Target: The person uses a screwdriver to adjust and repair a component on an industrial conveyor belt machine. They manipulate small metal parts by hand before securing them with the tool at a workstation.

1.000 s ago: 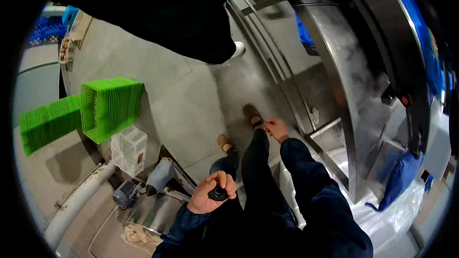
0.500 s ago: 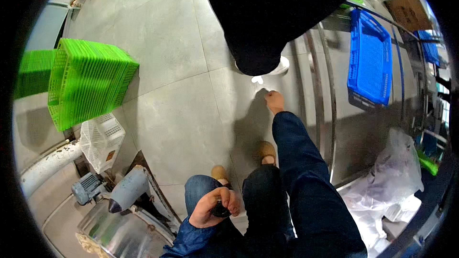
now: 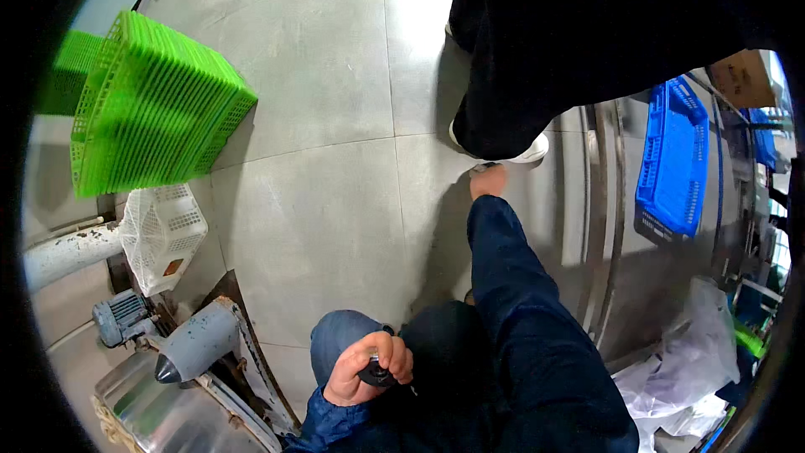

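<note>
Closest in, here's the left hand (image 3: 369,367), fingers bent and wrapped round a black disc (image 3: 377,376), held just above the bent knee (image 3: 345,334). Out goes the right sleeve (image 3: 520,285), long and straight toward the tiled floor (image 3: 319,226), and at its end, the right hand (image 3: 488,184)! Its fingers are curled in, a small pale scrap (image 3: 482,167) right at their tips; whether they pinch it or merely touch it, one cannot tell. That scrap is just beside a white shoe (image 3: 533,149), worn by another person in dark trousers (image 3: 503,92).

Over on the left, a grey cone (image 3: 203,337) with a dark tip, a ribbed motor (image 3: 120,319) near it, then a white basket (image 3: 163,239), and beyond that, the tall leaning stack of green baskets (image 3: 159,109). On the right, a crumpled clear bag (image 3: 692,361), a blue crate (image 3: 675,159) past it, and farther off, a brown box (image 3: 745,80).
</note>
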Motion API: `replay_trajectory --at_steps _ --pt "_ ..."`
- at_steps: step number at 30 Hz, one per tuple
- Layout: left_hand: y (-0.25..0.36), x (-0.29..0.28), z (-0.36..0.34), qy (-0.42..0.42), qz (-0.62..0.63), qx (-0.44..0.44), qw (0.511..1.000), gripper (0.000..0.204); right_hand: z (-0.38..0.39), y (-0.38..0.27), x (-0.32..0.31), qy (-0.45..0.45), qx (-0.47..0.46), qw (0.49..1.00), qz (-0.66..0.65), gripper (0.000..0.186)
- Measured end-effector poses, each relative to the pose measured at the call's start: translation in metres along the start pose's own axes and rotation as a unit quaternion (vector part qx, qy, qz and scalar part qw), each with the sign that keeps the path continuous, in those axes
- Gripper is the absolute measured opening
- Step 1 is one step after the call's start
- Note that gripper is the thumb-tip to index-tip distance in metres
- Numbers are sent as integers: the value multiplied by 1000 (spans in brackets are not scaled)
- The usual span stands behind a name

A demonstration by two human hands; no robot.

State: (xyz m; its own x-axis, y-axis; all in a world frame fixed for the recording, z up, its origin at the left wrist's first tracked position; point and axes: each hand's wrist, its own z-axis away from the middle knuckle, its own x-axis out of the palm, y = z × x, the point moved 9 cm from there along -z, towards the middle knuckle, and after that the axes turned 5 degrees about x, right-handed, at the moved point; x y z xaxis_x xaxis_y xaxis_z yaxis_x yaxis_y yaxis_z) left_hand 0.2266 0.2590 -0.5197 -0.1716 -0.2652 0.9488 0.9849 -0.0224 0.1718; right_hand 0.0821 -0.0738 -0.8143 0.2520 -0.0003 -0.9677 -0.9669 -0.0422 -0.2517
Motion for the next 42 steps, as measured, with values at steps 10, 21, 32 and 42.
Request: replay_trajectory --at_steps 10,21,32,42 --pt "45 101 24 2 68 -19 998 28 130 -74 -181 -370 253 678 -582 12" --pt "107 384 131 -46 114 -83 989 25 253 -246 -651 -404 171 536 -721 12" --pt "109 568 216 -27 166 -233 958 25 306 -338 -994 -213 -241 879 -353 4" --pt "77 619 249 -82 -30 -353 931 29 386 -394 -1066 -79 -597 798 -7 24"
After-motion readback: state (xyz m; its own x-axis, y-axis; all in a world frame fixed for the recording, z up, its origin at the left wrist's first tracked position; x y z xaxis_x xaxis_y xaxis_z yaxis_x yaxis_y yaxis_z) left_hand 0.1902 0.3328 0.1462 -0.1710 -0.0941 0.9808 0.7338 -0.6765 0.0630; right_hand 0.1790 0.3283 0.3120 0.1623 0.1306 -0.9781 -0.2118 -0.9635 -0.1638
